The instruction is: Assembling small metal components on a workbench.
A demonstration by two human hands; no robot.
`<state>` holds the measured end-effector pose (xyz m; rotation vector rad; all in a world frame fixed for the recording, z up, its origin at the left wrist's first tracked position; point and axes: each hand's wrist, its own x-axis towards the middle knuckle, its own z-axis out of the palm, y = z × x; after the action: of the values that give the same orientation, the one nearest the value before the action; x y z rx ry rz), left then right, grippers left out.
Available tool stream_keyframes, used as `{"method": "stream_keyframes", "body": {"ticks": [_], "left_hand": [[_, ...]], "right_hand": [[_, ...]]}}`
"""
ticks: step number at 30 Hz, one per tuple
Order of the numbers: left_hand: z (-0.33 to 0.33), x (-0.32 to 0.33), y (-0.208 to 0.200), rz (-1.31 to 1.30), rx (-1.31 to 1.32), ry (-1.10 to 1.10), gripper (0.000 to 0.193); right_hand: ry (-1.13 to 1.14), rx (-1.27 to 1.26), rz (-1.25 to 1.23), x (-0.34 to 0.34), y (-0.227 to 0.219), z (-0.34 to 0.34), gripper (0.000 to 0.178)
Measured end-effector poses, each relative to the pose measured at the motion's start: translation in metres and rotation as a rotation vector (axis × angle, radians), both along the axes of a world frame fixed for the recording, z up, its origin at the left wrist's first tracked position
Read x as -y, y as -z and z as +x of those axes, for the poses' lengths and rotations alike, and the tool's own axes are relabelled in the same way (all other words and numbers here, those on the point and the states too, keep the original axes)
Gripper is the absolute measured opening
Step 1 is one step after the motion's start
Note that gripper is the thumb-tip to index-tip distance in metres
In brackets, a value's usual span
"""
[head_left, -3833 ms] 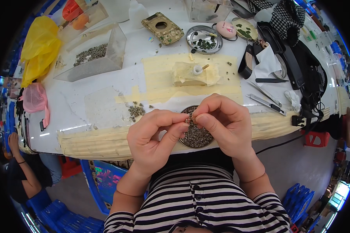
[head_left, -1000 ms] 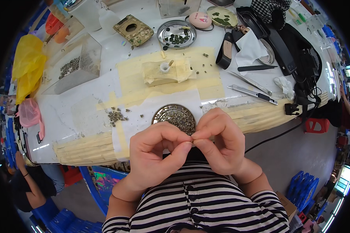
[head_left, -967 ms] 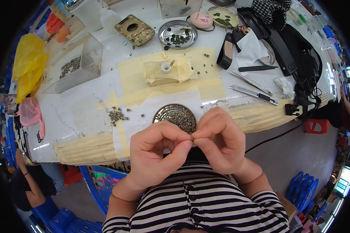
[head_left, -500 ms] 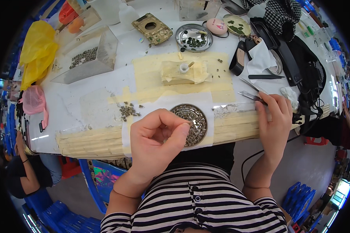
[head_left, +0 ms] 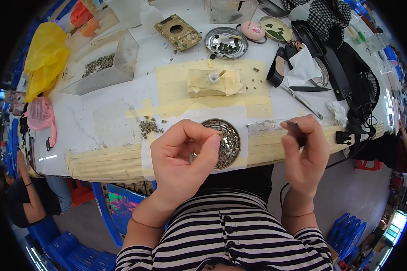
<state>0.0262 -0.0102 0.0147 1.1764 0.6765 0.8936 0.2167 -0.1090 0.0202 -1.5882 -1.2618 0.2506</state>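
Note:
My left hand is closed in a pinch, thumb against forefinger, just over the left side of a round metal dish. What the fingertips hold is too small to make out. The dish is full of tiny metallic pieces, and my hand covers part of it. To the right of the dish, my right hand is raised and closed around dark tweezers, whose tips are hard to see. A second pair of silver tweezers lies on the table beyond that hand.
Loose small pieces are heaped left of the dish. A taped block with a small white cup stands behind it. Farther back are a clear scoop-shaped tray, a camouflage-patterned box, and a silver plate with dark green pieces.
My right hand has picked the dark tweezers up from the table and drawn them nearer to me. The silver tweezers have shifted and lie free. My left hand has barely moved.

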Motion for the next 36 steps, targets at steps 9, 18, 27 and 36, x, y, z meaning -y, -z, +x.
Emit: {"method": "stream_keyframes", "body": {"ticks": [9,18,27,36], "left_hand": [[0.000,0.007,0.002,0.035,0.032,0.016,0.006],[-0.009,-0.013,0.005,-0.491,0.237,0.304,0.014],[-0.007,-0.013,0.004,-0.584,0.412,0.233,0.008],[-0.014,-0.020,0.005,-0.477,0.305,0.319,0.009]], "right_hand": [[-0.343,-0.070,0.043,-0.036,-0.006,-0.030,0.017],[-0.378,-0.096,0.088,-0.042,-0.010,-0.025,0.017],[-0.322,0.002,0.198,-0.045,-0.008,-0.042,0.032],[-0.249,0.186,0.284,-0.045,0.001,-0.043,0.038]]}}
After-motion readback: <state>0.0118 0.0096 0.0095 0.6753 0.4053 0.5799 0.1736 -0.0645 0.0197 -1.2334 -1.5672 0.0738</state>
